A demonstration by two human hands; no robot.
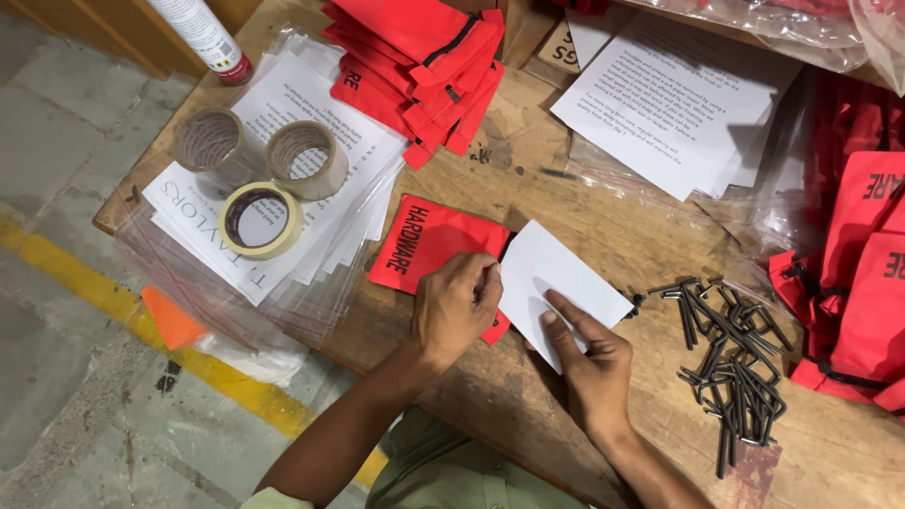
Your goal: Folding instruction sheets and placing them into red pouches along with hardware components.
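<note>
A flat red fabric pouch (424, 240) with black lettering lies on the wooden table (603, 226). My left hand (457, 306) grips its right edge with fingers curled at the opening. A white paper card (556, 283) sticks out of that opening to the right. My right hand (589, 353) presses flat fingers on the card's lower edge. A pile of black metal hex keys (731, 363) lies just right of my right hand.
A stack of red pouches (419, 66) sits at the back, more red pouches (863, 273) at the right. Three tape rolls (261, 219) rest on printed sheets in clear bags (283, 141). A spray can (203, 38) stands far left; printed sheets (674, 104) lie behind.
</note>
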